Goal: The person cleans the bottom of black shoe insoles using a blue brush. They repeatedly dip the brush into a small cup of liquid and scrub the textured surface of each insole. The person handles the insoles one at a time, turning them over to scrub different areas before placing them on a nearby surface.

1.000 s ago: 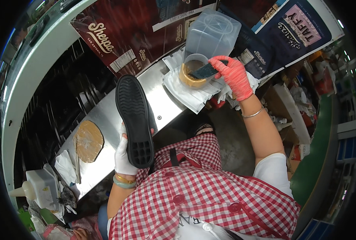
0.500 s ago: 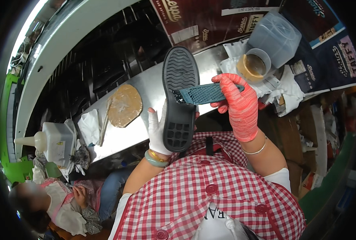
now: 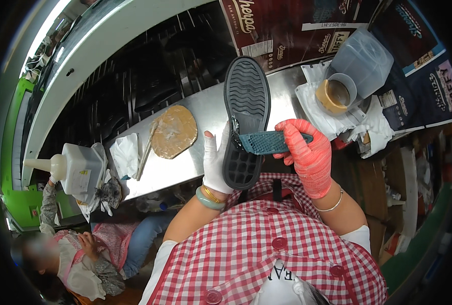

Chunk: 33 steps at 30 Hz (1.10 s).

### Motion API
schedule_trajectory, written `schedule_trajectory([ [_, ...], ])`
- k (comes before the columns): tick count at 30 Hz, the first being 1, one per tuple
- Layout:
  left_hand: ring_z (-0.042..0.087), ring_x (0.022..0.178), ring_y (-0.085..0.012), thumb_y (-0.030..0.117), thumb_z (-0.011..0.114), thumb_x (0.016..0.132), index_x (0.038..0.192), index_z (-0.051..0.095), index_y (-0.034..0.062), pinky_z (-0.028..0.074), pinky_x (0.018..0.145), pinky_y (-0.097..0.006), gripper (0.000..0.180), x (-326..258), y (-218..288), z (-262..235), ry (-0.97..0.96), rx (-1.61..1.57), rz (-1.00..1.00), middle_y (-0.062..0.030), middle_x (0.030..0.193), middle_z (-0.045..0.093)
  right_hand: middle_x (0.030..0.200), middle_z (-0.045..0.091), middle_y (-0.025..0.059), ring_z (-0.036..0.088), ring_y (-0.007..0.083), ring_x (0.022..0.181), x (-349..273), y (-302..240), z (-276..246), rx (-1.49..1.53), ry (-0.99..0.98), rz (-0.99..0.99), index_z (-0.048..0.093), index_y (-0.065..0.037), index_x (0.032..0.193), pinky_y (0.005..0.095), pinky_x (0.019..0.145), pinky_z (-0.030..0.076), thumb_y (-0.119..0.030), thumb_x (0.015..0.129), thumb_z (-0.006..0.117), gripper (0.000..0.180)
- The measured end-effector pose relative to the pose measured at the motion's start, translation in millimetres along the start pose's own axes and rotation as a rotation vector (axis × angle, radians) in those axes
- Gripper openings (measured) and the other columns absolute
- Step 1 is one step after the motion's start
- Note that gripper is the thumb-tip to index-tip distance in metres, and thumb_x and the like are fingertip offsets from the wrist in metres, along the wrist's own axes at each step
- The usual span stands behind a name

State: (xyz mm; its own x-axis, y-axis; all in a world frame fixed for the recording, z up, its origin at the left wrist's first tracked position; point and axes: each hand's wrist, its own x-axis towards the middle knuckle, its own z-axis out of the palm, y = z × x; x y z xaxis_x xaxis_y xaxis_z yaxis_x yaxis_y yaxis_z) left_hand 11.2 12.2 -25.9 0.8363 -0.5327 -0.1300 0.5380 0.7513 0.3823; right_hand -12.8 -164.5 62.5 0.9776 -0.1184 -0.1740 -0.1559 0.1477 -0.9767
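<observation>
My left hand (image 3: 215,165), in a white glove, grips a black shoe sole (image 3: 247,119) from its left edge and from behind. The sole stands lengthwise, wavy tread at the far end and square blocks at the near end. In my right hand (image 3: 309,160), gloved in red, is a flat teal strip (image 3: 269,143) with a textured face, pinched between thumb and fingers. The strip's left end touches the sole's left side, just above the blocks. A shiny black wet-looking smear (image 3: 235,133) lies there. The fingers behind the sole are hidden.
On the metal bench (image 3: 205,109) lie a round brown disc (image 3: 174,133), a thin stick (image 3: 145,155) and white paper (image 3: 125,154). A nozzled bottle (image 3: 81,170) stands left; a cup (image 3: 336,94) and plastic container (image 3: 362,61) stand right. Another person (image 3: 88,259) sits at lower left.
The teal strip's tip has slid along the sole toward the blocks. My view has shifted, so most things appear farther right. The other person's arm now reaches up by the bottle.
</observation>
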Motion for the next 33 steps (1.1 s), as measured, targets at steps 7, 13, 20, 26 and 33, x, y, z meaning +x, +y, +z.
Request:
schedule_trajectory([
  [7, 0.041, 0.123, -0.0355, 0.074, 0.021, 0.083, 0.145, 0.020, 0.0214, 0.038, 0.100, -0.050, 0.081, 7, 2, 13, -0.009, -0.110, 0.049, -0.0139, 0.139, 0.036, 0.077, 0.065, 0.0055, 0.060, 0.0080, 0.061, -14, 0, 8, 0.008, -0.031, -0.043, 0.064, 0.001, 0.096, 0.0194, 0.051, 0.047, -0.018, 0.090, 0.058, 0.021],
  [13, 0.039, 0.125, -0.0378, 0.073, 0.018, 0.084, 0.145, 0.020, 0.0219, 0.037, 0.100, -0.052, 0.079, 6, 3, 14, -0.028, -0.150, 0.023, -0.0151, 0.141, 0.033, 0.084, 0.065, 0.0066, 0.060, 0.0082, 0.067, -25, -6, 7, -0.030, -0.112, -0.012, 0.063, 0.002, 0.098, 0.0206, 0.057, 0.051, -0.013, 0.090, 0.057, 0.019],
  [20, 0.038, 0.125, -0.0382, 0.070, 0.013, 0.087, 0.145, 0.020, 0.0205, 0.034, 0.102, -0.053, 0.077, 8, 5, 19, -0.073, -0.076, 0.015, -0.0159, 0.142, 0.032, 0.082, 0.065, 0.0063, 0.059, 0.0070, 0.067, -26, -1, 3, -0.072, -0.192, -0.091, 0.064, 0.002, 0.098, 0.0209, 0.058, 0.051, -0.011, 0.089, 0.058, 0.017],
  [26, 0.040, 0.125, -0.0338, 0.070, 0.012, 0.087, 0.145, 0.020, 0.0178, 0.032, 0.105, -0.049, 0.078, 3, 8, 22, -0.064, -0.130, -0.074, -0.0160, 0.141, 0.034, 0.083, 0.065, 0.0056, 0.059, 0.0074, 0.068, -20, -14, -4, -0.156, -0.348, -0.037, 0.064, 0.002, 0.098, 0.0216, 0.060, 0.051, -0.013, 0.090, 0.058, 0.019],
  [33, 0.044, 0.123, -0.0283, 0.071, 0.018, 0.086, 0.143, 0.024, 0.0072, 0.035, 0.105, -0.042, 0.085, -2, 13, 25, -0.073, -0.148, -0.199, -0.0163, 0.139, 0.038, 0.096, 0.064, 0.0081, 0.063, 0.0104, 0.078, -7, -39, -1, -0.305, -0.505, 0.086, 0.063, 0.002, 0.102, 0.0226, 0.064, 0.054, -0.018, 0.091, 0.055, 0.025],
])
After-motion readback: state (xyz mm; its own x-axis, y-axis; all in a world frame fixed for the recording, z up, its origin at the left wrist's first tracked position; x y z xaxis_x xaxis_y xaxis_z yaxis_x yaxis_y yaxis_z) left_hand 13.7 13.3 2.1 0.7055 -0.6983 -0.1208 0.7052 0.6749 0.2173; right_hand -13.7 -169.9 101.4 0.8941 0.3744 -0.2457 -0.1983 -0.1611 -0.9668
